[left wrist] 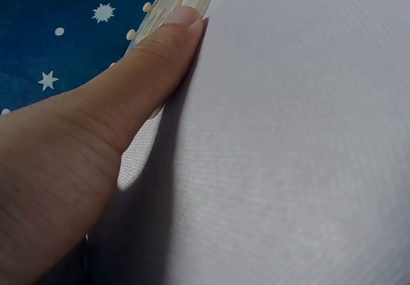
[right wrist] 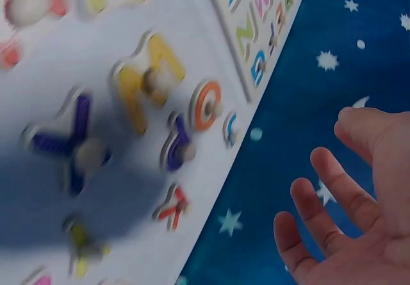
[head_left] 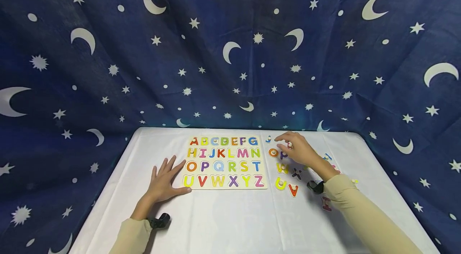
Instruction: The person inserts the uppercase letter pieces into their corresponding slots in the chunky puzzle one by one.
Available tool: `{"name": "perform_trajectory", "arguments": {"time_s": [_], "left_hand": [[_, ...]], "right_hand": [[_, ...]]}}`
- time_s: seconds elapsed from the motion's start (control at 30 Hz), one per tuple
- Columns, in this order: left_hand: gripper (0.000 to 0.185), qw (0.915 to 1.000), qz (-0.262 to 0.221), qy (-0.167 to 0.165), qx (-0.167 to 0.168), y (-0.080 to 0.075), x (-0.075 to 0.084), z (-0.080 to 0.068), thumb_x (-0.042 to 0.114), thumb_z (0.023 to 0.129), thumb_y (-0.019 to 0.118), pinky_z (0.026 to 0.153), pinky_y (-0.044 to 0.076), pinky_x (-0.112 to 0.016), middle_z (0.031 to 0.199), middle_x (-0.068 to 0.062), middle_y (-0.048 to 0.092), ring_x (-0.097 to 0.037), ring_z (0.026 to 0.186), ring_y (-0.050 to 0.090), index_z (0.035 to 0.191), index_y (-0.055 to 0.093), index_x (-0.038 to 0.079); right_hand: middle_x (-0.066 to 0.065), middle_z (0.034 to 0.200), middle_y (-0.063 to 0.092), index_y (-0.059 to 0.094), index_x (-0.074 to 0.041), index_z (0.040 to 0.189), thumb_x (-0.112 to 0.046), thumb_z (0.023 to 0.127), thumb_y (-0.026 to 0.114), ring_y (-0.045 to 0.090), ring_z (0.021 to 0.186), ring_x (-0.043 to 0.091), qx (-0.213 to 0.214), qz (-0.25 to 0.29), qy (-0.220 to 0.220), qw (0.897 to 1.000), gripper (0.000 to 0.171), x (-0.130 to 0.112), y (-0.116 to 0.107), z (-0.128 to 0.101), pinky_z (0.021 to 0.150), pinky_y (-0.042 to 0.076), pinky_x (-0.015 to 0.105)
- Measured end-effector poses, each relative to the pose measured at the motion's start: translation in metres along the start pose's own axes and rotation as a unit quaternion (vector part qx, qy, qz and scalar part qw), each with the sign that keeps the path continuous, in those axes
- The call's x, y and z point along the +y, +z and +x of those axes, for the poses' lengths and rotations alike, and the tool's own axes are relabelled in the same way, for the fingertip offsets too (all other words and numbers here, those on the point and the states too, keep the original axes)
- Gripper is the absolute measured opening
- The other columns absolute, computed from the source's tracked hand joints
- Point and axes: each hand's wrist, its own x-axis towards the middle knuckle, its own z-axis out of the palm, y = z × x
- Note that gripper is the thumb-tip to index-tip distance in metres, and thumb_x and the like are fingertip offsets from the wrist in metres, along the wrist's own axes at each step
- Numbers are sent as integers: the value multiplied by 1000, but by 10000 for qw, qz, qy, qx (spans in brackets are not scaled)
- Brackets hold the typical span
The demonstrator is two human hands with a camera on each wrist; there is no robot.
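An alphabet puzzle board (head_left: 225,188) lies on the white table. Knobs stand on its top-row letters and on the H (head_left: 192,153). My left hand (head_left: 163,182) is spread along the board's left side, its thumb (left wrist: 157,57) touching the near edge in the left wrist view. Right of the board, my right hand (head_left: 297,150) hovers with parted fingers and holds nothing. Its fingertips are nearest the loose blue J (head_left: 268,139). Below that hand are an orange O (head_left: 273,153) and a purple P (right wrist: 173,150), partly covered in the head view.
Nearer me lie a yellow W (head_left: 282,168), a purple X (head_left: 297,173), a yellow U (head_left: 280,184) and a red V (head_left: 293,190). More letters, including a dark red one (head_left: 326,204), lie about the right forearm. A starry blue curtain (head_left: 201,70) hangs behind the table.
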Motion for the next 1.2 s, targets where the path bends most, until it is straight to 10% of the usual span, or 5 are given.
{"name": "perform_trajectory", "arguments": {"time_s": [0.57, 1.2], "left_hand": [[106, 10000, -14, -32, -42, 0, 1, 0, 63, 69, 86, 118, -3, -73, 168, -21, 22, -48, 155, 9, 157, 44, 20], [107, 10000, 2, 4, -33, 1, -3, 1, 64, 69, 85, 118, -3, -74, 168, -21, 22, -49, 154, 8, 157, 44, 20]], "right_hand": [[14, 115, 71, 76, -10, 113, -11, 90, 79, 62, 108, 38, 483, -318, 352, 9977, 23, 34, -33, -95, 83, 52, 60], [16, 124, 63, 74, -37, 77, -23, 64, 97, 44, 110, 42, 825, -517, 619, 9933, 30, 61, -4, -205, 86, 30, 59]]}}
